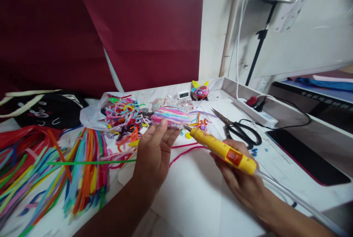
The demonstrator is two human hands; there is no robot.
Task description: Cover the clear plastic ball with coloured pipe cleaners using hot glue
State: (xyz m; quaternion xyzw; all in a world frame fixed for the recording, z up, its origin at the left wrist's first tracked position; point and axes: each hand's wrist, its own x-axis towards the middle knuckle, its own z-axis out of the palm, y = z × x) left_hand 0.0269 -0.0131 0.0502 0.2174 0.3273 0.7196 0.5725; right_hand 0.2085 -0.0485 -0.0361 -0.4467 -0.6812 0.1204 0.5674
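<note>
Two hands up over the white table (193, 200), both busy. The left hand (154, 152) has its fingers curled up around a pastel striped pipe-cleaner bundle (171, 116), thumb pressed on its near edge, holding it above the tabletop just in front of the scrap pile. The right hand (239, 178) is wrapped closed around a yellow glue gun (223, 151), orange switch facing up, clear stick trailing out the back toward the lower right. The metal nozzle points left and meets the right end of the bundle; whether it actually touches, I cannot tell. Behind the bundle sits a tangle of cut pipe-cleaner scraps (124, 117), spilling out of a clear plastic bag (91, 115). Far left, long pipe cleaners (82, 171) fan out in every colour, one green strand (91, 162) lying across them toward the left wrist. Black-handled scissors (239, 130) lie just beyond the right hand, blades open. A small horned figure (200, 91) stands at the back edge, beside a small digital clock (183, 94).
</note>
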